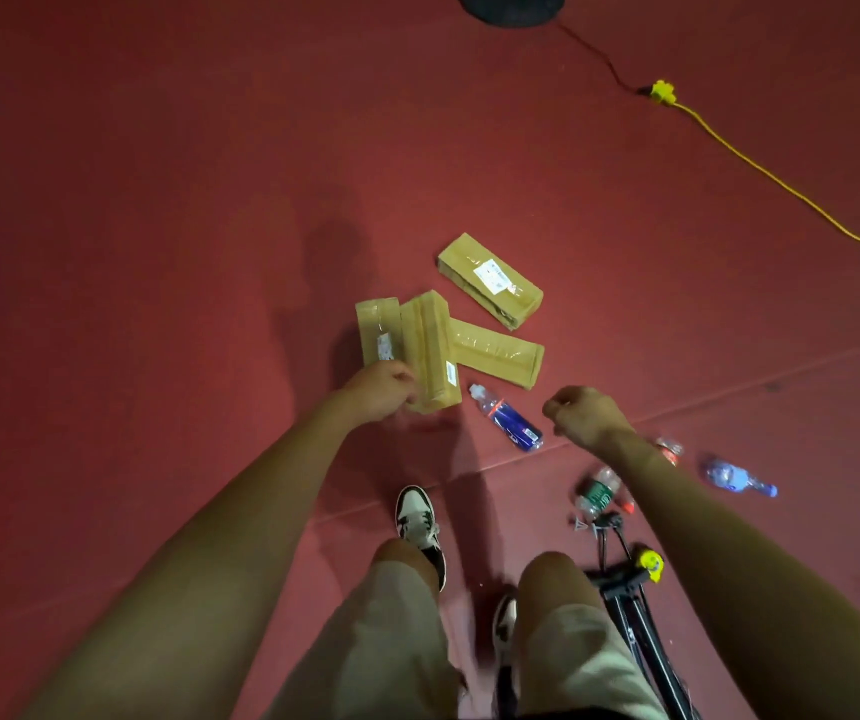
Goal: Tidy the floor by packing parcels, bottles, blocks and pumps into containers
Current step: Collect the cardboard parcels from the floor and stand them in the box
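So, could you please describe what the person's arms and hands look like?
The left arm and right arm are bare to the frame's edge, with no sleeves showing. The left hand and right hand carry no gloves, watch or bracelet that I can see. Lower down are light beige shorts and black-and-white sneakers.

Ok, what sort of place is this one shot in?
Probably an indoor hall or studio rather than a home: a broad red floor laid in seamed sheets, a yellow extension cord trailing across it, and taped parcels and bottles strewn about.
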`<state>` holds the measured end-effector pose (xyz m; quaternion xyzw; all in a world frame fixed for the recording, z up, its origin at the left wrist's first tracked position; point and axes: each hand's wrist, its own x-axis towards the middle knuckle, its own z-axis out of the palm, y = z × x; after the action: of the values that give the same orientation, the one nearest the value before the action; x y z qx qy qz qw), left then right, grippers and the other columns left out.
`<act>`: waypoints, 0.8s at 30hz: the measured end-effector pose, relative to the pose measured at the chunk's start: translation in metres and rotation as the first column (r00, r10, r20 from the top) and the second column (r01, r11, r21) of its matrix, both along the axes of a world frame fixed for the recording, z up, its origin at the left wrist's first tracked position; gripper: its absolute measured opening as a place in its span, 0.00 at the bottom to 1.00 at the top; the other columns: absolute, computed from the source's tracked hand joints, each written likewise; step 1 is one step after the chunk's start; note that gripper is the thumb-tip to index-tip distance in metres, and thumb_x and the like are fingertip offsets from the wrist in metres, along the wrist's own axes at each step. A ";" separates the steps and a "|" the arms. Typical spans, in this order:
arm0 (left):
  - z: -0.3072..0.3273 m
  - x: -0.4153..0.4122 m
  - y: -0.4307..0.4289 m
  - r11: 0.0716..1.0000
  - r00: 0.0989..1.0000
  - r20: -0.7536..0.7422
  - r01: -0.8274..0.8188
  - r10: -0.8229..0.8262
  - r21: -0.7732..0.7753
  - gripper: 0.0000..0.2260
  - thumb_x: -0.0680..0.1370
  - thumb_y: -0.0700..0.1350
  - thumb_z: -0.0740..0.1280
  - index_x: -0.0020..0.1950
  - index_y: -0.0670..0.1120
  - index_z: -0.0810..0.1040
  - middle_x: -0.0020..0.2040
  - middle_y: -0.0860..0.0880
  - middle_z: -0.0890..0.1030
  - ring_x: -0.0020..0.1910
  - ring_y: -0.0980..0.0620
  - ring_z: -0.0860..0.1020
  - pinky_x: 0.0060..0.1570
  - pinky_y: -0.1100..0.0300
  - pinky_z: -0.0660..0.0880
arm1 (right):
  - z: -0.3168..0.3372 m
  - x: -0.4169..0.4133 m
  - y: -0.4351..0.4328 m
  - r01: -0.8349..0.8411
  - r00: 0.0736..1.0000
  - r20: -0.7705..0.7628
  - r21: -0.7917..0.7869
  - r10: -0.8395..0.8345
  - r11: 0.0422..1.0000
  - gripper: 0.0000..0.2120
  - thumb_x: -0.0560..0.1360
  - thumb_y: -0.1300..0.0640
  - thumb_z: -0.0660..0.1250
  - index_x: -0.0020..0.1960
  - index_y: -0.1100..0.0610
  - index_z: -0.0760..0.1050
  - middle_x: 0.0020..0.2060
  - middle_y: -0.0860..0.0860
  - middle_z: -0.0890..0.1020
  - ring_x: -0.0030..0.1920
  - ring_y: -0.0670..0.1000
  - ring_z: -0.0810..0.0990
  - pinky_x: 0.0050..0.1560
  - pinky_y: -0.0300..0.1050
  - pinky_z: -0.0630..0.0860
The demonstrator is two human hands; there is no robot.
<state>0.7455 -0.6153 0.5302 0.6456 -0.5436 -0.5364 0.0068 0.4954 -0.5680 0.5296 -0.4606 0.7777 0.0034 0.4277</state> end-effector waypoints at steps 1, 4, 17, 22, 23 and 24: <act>-0.015 0.006 -0.010 0.999 0.999 0.004 -0.033 0.033 0.001 0.07 0.78 0.45 0.61 0.42 0.50 0.75 0.45 0.46 0.79 0.32 0.53 0.74 0.29 0.64 0.66 | -0.016 0.004 -0.012 -0.013 1.000 0.000 0.011 0.013 1.000 0.14 0.78 0.54 0.59 0.55 0.60 0.79 0.51 0.60 0.83 0.52 0.59 0.80 0.57 0.50 0.76; -0.067 0.020 -0.032 0.994 0.994 0.001 -0.107 0.107 0.008 0.07 0.78 0.44 0.60 0.41 0.49 0.73 0.42 0.49 0.78 0.34 0.54 0.73 0.30 0.63 0.66 | -0.071 0.009 -0.042 -0.052 0.997 -0.048 0.019 0.052 0.998 0.14 0.78 0.52 0.59 0.56 0.58 0.77 0.53 0.60 0.82 0.52 0.60 0.80 0.57 0.51 0.77; -0.398 0.042 -0.071 0.862 0.862 0.025 -0.504 0.506 -0.059 0.07 0.78 0.50 0.63 0.49 0.47 0.73 0.45 0.48 0.74 0.50 0.50 0.73 0.46 0.57 0.71 | -0.415 -0.048 -0.110 0.394 0.919 0.121 -0.211 -0.376 0.895 0.33 0.72 0.44 0.69 0.71 0.57 0.64 0.67 0.61 0.69 0.65 0.62 0.71 0.66 0.59 0.69; -0.496 0.050 -0.078 0.795 0.815 -0.013 -0.568 0.580 -0.213 0.28 0.75 0.50 0.69 0.72 0.44 0.65 0.71 0.45 0.65 0.69 0.48 0.66 0.67 0.58 0.63 | -0.502 -0.068 -0.132 0.263 0.964 0.048 -0.322 -0.261 0.910 0.40 0.71 0.45 0.72 0.76 0.51 0.56 0.74 0.57 0.59 0.72 0.65 0.59 0.71 0.59 0.60; -0.510 0.049 -0.081 0.765 0.786 -0.038 -0.611 0.617 -0.201 0.30 0.75 0.50 0.69 0.73 0.43 0.62 0.71 0.44 0.65 0.69 0.48 0.67 0.67 0.58 0.64 | -0.515 -0.071 -0.139 0.199 0.977 -0.006 -0.324 -0.212 0.925 0.42 0.70 0.45 0.72 0.77 0.50 0.53 0.75 0.57 0.55 0.73 0.65 0.55 0.72 0.60 0.58; -0.525 0.049 -0.084 0.732 0.749 -0.060 -0.658 0.660 -0.178 0.31 0.75 0.50 0.69 0.73 0.42 0.60 0.71 0.44 0.66 0.68 0.48 0.68 0.66 0.57 0.65 | -0.525 -0.074 -0.146 0.120 0.987 -0.066 -0.310 -0.147 0.943 0.45 0.69 0.44 0.73 0.77 0.50 0.51 0.77 0.56 0.52 0.74 0.65 0.51 0.72 0.62 0.55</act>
<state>0.7946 -0.6991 0.0055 0.7945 -0.3277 -0.4431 0.2550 0.4212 -0.7141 0.0044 -0.4667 0.8165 -0.1256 0.3159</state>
